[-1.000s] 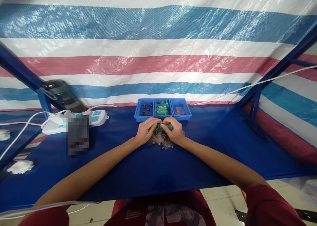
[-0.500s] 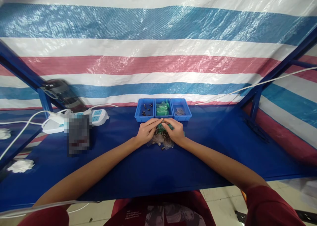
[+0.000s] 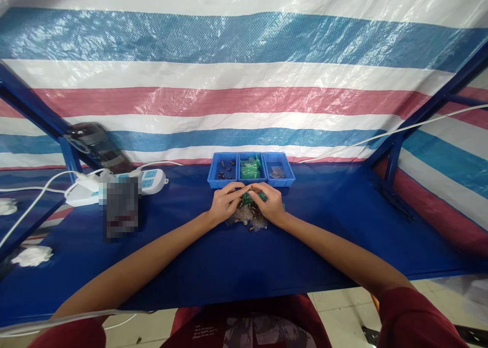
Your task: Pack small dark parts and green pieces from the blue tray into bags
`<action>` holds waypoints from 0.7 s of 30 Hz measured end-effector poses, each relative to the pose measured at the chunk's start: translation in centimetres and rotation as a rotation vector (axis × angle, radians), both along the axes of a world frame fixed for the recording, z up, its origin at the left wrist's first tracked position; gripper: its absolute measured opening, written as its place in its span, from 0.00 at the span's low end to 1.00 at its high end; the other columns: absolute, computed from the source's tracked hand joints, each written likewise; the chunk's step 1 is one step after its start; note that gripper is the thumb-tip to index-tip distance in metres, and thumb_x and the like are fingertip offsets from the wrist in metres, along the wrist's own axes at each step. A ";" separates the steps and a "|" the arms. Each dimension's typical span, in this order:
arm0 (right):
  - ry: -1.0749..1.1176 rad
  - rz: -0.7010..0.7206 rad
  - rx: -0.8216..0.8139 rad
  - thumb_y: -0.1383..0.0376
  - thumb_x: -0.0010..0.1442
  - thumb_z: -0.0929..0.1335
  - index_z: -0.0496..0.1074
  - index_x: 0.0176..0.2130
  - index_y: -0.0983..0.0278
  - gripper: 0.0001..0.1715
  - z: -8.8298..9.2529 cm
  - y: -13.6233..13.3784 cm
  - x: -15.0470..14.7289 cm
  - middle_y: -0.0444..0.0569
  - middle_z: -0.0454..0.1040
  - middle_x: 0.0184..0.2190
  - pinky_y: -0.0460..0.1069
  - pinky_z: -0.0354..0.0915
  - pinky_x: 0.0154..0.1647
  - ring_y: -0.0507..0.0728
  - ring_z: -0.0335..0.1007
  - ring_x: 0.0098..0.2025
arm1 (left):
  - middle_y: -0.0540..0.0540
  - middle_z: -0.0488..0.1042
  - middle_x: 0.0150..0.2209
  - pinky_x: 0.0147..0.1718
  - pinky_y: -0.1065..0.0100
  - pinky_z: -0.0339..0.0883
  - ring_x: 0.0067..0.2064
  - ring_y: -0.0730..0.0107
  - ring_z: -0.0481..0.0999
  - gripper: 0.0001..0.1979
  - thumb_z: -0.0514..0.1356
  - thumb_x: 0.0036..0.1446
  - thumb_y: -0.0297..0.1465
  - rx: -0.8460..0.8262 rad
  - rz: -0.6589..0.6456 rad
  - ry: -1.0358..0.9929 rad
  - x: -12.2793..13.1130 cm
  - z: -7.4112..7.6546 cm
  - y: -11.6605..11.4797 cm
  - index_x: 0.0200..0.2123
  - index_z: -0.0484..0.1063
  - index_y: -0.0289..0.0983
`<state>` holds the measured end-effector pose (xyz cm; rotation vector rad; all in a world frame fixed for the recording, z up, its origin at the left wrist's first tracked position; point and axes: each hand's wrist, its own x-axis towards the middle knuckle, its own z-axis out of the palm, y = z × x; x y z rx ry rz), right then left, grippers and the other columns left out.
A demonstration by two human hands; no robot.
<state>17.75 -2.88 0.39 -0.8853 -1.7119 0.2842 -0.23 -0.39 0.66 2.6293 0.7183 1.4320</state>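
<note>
Striped sheeting (image 3: 244,101) backs this blue table (image 3: 198,266), with a power strip (image 3: 154,182) far left. Now the left hand (image 3: 223,204): its fingers part slightly more than half a second ago, tips meeting the other hand's. Below sits the heap of small parts and bags (image 3: 244,217), looking unchanged. The right hand (image 3: 271,201) barely shifts, thumb and forefinger nearly together. Whether either grips anything, I can't tell. Judging by that, it's fine fingertip adjustment.

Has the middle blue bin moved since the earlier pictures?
No; judged against the white power strip, the middle blue bin shows no visible shift either way.
</note>
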 end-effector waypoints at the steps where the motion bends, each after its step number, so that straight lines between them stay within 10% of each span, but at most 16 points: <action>1: 0.005 -0.001 -0.007 0.61 0.62 0.63 0.71 0.41 0.62 0.10 0.0 0.0 0.0 0.50 0.75 0.33 0.51 0.69 0.39 0.56 0.72 0.33 | 0.42 0.73 0.43 0.28 0.73 0.65 0.25 0.80 0.66 0.18 0.50 0.62 0.26 -0.005 -0.002 0.004 0.0 0.0 -0.1 0.52 0.69 0.41; 8: 0.016 -0.038 -0.032 0.62 0.60 0.64 0.68 0.37 0.63 0.07 0.3 -0.1 0.0 0.46 0.69 0.27 0.49 0.66 0.36 0.54 0.67 0.30 | 0.42 0.74 0.41 0.37 0.71 0.69 0.42 0.70 0.74 0.16 0.49 0.61 0.24 -0.024 0.030 0.004 0.2 0.4 -0.5 0.47 0.72 0.38; 21: 0.000 -0.033 -0.065 0.61 0.60 0.64 0.68 0.36 0.63 0.07 0.1 0.0 0.0 0.44 0.67 0.25 0.48 0.64 0.34 0.52 0.65 0.28 | 0.43 0.73 0.40 0.36 0.72 0.69 0.40 0.72 0.74 0.14 0.50 0.60 0.23 -0.024 0.026 -0.012 0.1 0.5 -0.6 0.43 0.72 0.37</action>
